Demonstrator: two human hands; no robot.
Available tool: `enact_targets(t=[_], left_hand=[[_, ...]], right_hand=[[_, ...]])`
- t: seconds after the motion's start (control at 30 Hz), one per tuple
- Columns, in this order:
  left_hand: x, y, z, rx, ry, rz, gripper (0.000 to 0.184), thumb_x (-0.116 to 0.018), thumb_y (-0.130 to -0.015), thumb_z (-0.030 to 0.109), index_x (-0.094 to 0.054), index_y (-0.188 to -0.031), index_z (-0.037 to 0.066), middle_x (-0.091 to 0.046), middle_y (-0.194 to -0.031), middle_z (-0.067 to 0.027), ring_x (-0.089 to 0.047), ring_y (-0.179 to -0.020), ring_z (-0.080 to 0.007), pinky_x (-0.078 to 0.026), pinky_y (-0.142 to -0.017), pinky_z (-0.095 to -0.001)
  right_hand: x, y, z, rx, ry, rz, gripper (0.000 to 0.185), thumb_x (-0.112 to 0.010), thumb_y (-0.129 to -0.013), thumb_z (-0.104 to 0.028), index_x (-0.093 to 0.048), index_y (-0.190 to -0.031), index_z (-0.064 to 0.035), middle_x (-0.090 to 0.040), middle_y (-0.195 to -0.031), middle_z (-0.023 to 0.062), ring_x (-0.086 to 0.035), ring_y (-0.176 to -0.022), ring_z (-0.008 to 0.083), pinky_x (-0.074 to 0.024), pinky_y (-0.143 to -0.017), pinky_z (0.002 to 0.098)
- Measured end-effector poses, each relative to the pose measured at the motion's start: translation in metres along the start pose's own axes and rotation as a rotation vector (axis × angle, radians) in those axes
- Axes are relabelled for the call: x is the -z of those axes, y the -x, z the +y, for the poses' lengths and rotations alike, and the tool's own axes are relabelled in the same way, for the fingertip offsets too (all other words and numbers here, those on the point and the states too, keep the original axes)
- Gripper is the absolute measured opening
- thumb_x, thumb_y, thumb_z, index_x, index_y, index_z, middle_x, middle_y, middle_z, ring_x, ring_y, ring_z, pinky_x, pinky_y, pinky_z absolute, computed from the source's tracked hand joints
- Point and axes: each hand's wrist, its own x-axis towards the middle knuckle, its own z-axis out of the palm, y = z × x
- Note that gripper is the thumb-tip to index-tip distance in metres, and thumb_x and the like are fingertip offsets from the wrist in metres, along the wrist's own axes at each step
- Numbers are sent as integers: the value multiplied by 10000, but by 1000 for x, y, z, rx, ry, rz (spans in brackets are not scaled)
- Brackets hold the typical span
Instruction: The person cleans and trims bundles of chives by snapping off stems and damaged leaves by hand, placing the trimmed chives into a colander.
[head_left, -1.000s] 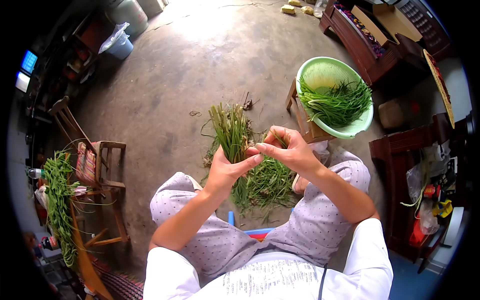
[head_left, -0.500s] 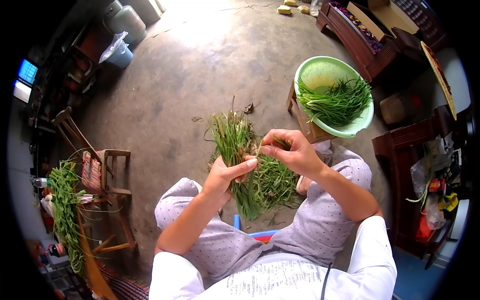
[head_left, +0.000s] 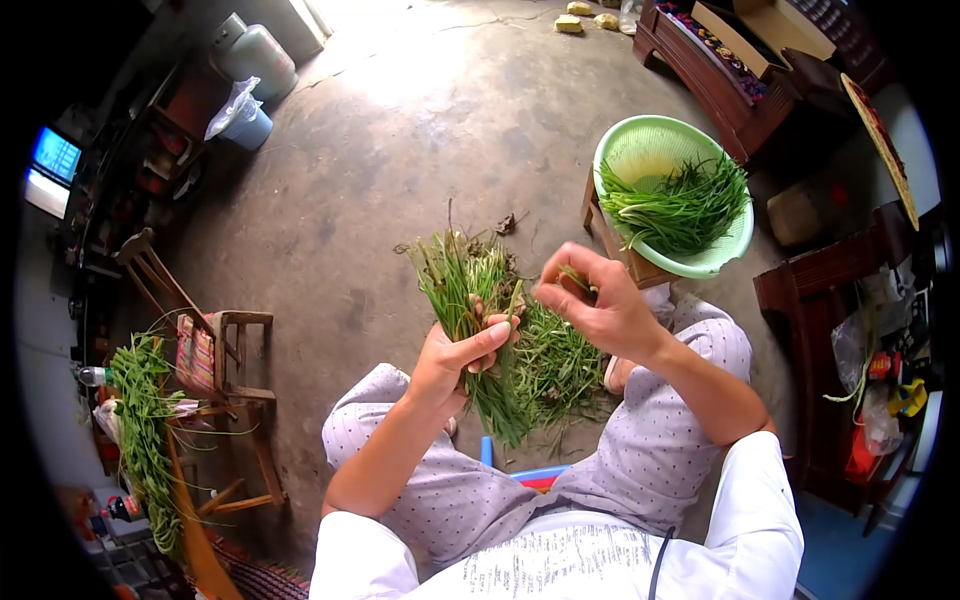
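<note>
My left hand (head_left: pixel 448 362) is wrapped round a thick bunch of garlic chives (head_left: pixel 450 280); pale and brownish ends point away from me and green blades hang below the fist. To the right of the bunch and apart from it, my right hand (head_left: pixel 612 310) has its fingers curled over a few short green chive pieces (head_left: pixel 574 275), mostly hidden by the fingers. Beneath both hands, a loose heap of green trimmings (head_left: pixel 562 375) lies on the floor between my feet.
A light green plastic colander (head_left: pixel 622 150) with cleaned chives (head_left: pixel 685 210) rests on a wooden stool (head_left: pixel 600 225) at right. On the left stand a wooden chair (head_left: pixel 235 350) and a surface piled with long greens (head_left: pixel 145 430). A lined blue bin (head_left: pixel 248 128) is farther back.
My right hand has drawn away from the bunch, slightly to the right, leaving a gap between the hands. My left hand still grips the bunch. The whole view has shifted slightly.
</note>
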Motion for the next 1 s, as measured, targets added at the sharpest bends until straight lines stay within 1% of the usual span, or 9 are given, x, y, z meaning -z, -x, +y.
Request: enact_targets(t=[0.07, 0.13, 0.37, 0.43, 0.47, 0.63, 0.8, 0.93, 1.0], left_hand=[[-3, 1, 0, -2, -9, 8, 315, -691, -776, 86, -456, -986, 94, -586, -859, -42, -488, -639, -39, -319, -487, -167], [-6, 1, -2, -64, 7, 23, 211, -715, -773, 142, -600, -928, 56, -639, -871, -24, -460, -580, -18, -311, -490, -154], [-1, -3, -4, -88, -37, -17, 262, -709, -765, 112, -571, -982, 62, -642, -896, -22, -490, -616, -16, -334, -508, -162], [-6, -2, 1, -8, -100, -36, 350, -698, -765, 97, -484, -1040, 68, -594, -906, -24, -532, -700, -49, -358, -508, -167], [-4, -2, 0, -3, -127, -46, 339, -699, -761, 100, -513, -1040, 52, -611, -929, -36, -522, -690, -43, -366, -515, -173], [-3, -2, -2, -26, -179, -59, 283, -705, -767, 137, -560, -998, 64, -613, -869, -5, -491, -643, -25, -353, -514, -176], [-7, -2, 0, 15, -163, -1, 277, -714, -777, 170, -555, -986, 84, -573, -793, 46, -473, -635, -13, -338, -516, -176], [-2, -6, -5, -41, -205, -16, 287, -733, -761, 164, -550, -972, 97, -555, -775, 53, -462, -627, -14, -330, -511, -176], [0, -7, -8, -61, -250, -21, 295, -741, -753, 159, -549, -970, 102, -549, -768, 54, -457, -619, -16, -326, -507, -178]], right_hand=[[0, -2, 0, -32, -53, -50, 207, -643, -847, -234, -632, -909, -37, -409, -526, -34, -335, -503, 42, -292, -450, 245], [-5, -2, 4, -75, -156, -111, 224, -657, -839, -255, -642, -926, -49, -399, -547, -64, -324, -508, 27, -253, -443, 229], [-17, -7, 21, -137, -417, -205, 211, -648, -857, -212, -663, -920, -11, -471, -604, -89, -347, -535, 0, -256, -449, 200], [-12, -11, 16, -87, -446, -83, 181, -654, -853, -186, -669, -907, -15, -484, -618, -93, -357, -543, -5, -263, -456, 188], [-9, -13, 12, -39, -446, -18, 175, -656, -850, -187, -669, -895, -19, -491, -624, -94, -357, -547, -8, -261, -461, 179], [-6, -17, 14, -13, -415, 47, 165, -657, -850, -188, -652, -870, -24, -464, -604, -98, -342, -540, -10, -244, -460, 181], [-7, -14, 10, -99, -371, -28, 170, -657, -851, -203, -638, -884, -37, -370, -562, -119, -287, -516, -12, -199, -445, 189], [-6, -16, 14, -53, -373, -17, 177, -643, -862, -220, -641, -894, -46, -392, -561, -115, -299, -509, -18, -202, -436, 184], [4, -16, 5, -81, -555, 106, 158, -612, -883, -220, -631, -887, -64, -394, -547, -105, -292, -475, -10, -210, -420, 188]])
